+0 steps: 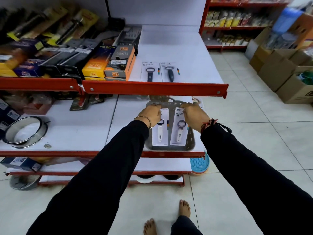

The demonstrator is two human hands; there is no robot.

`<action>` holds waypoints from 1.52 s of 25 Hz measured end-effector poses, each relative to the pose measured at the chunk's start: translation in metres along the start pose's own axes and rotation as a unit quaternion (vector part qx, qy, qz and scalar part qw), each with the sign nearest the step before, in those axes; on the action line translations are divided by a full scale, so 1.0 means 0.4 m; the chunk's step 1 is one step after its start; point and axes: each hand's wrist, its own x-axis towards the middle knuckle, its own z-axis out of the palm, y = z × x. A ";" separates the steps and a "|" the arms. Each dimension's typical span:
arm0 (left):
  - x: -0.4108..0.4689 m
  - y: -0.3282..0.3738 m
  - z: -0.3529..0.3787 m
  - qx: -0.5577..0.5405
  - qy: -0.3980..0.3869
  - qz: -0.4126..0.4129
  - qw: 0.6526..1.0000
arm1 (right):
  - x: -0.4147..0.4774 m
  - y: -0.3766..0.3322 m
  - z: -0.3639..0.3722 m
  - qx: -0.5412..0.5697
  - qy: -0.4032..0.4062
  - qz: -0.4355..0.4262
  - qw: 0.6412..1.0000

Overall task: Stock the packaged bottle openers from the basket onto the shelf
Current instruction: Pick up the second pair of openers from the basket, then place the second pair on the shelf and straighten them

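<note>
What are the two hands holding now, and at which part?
Both the left hand and the right hand grip the grey basket at the handle on its far rim. The packaged bottle openers lie inside, untouched.

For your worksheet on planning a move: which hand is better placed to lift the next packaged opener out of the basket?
Probably the right hand: its fingers lie at the top of the right-hand packaged opener in the grey basket, nearer the free shelf space. The left hand is similarly close, so the margin is small.
</note>
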 end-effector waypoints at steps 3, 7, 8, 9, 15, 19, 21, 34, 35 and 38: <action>-0.034 0.028 -0.075 0.005 0.018 0.029 0.999 | -0.032 -0.006 -0.099 -0.022 0.022 -0.016 0.999; -0.060 0.083 -0.170 0.021 -0.027 0.045 0.998 | -0.070 -0.020 -0.234 -0.037 0.033 -0.042 0.998; -0.064 0.101 -0.195 0.025 -0.036 0.048 0.998 | -0.072 -0.025 -0.271 -0.038 0.041 -0.043 0.998; -0.067 0.120 -0.219 0.028 -0.037 0.055 0.997 | -0.070 -0.028 -0.306 -0.038 0.047 -0.042 0.997; -0.002 0.247 -0.422 0.050 0.048 0.088 0.994 | 0.020 0.002 -0.516 -0.089 0.126 -0.055 0.987; 0.107 0.314 -0.535 0.078 0.096 0.077 0.989 | 0.146 0.062 -0.606 -0.060 0.144 -0.041 0.987; 0.175 0.346 -0.564 0.093 0.092 0.062 0.989 | 0.196 0.086 -0.630 -0.058 0.141 -0.040 0.987; 0.407 0.348 -0.418 0.090 -0.049 -0.027 0.994 | 0.377 0.224 -0.493 -0.052 -0.011 -0.006 0.999; 0.414 0.339 -0.405 0.086 -0.043 -0.026 0.995 | 0.381 0.232 -0.482 -0.056 -0.021 -0.006 0.998; 0.413 0.311 -0.369 0.058 -0.003 -0.009 0.998 | 0.389 0.243 -0.453 -0.054 -0.041 0.003 0.998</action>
